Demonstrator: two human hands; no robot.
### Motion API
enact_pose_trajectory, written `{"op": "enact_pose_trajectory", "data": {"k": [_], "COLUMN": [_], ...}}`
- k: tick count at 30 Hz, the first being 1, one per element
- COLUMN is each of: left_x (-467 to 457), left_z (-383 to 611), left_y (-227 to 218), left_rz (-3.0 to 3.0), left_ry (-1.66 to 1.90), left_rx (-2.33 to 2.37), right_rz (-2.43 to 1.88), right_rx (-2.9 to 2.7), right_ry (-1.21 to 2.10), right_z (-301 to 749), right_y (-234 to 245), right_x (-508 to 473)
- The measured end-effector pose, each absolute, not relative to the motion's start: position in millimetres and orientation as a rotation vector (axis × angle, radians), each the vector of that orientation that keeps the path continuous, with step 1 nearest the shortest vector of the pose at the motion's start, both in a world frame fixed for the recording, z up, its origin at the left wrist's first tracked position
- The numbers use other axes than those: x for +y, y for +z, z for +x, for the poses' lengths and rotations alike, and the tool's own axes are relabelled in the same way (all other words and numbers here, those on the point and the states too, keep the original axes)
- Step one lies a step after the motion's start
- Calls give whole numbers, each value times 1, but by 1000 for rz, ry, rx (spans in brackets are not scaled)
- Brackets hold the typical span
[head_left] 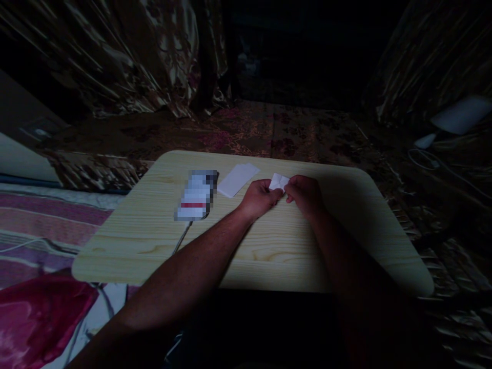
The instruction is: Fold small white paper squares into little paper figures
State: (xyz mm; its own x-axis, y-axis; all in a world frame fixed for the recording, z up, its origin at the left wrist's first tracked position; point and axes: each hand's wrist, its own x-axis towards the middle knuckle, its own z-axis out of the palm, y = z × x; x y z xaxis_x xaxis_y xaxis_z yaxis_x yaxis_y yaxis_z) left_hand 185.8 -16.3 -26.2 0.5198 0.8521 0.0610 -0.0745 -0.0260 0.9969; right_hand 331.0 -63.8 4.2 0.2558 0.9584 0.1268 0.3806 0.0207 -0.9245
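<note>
A small folded piece of white paper (279, 182), with crease lines across its face, is held up between both hands over the far half of the wooden-topped table (269, 251). My left hand (262, 197) grips its left and lower edge, thumb on top. My right hand (303, 192) pinches the paper's right side with thumb and finger. Just left of my left hand, several white paper sheets (238, 179) lie in a flat stack. Some fingers are hidden behind the paper.
A phone-like device (195, 195), blurred out, lies on the table's left part with a cable (182, 238) running toward me. Patterned curtains (161, 56) hang beyond the table. A white lamp (461, 115) stands at the right. A striped bed cover (49, 220) and shiny pink cloth (42, 318) are at left.
</note>
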Motion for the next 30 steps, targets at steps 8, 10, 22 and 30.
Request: {"op": "enact_pose_trajectory", "data": {"k": [8,10,22,30], "left_x": [-15,-15,-14,-13], "left_z": [185,185,185,184], "left_y": [-26,-27,-28,-28], "left_rz": [1415,1435,1472,1493], "left_ry": [842,843,830,821], "left_rx": [734,731,736,719], "right_rz": [-1529,-1537,-1551,-1542], "right_rx": [-1285,-1285,-1324,-1351], "right_ry": [768,762,670,655], "right_z": [331,331,332,332], "right_y": [2,2,-6,-6], "right_x": [-62,-62,-58,-58]}}
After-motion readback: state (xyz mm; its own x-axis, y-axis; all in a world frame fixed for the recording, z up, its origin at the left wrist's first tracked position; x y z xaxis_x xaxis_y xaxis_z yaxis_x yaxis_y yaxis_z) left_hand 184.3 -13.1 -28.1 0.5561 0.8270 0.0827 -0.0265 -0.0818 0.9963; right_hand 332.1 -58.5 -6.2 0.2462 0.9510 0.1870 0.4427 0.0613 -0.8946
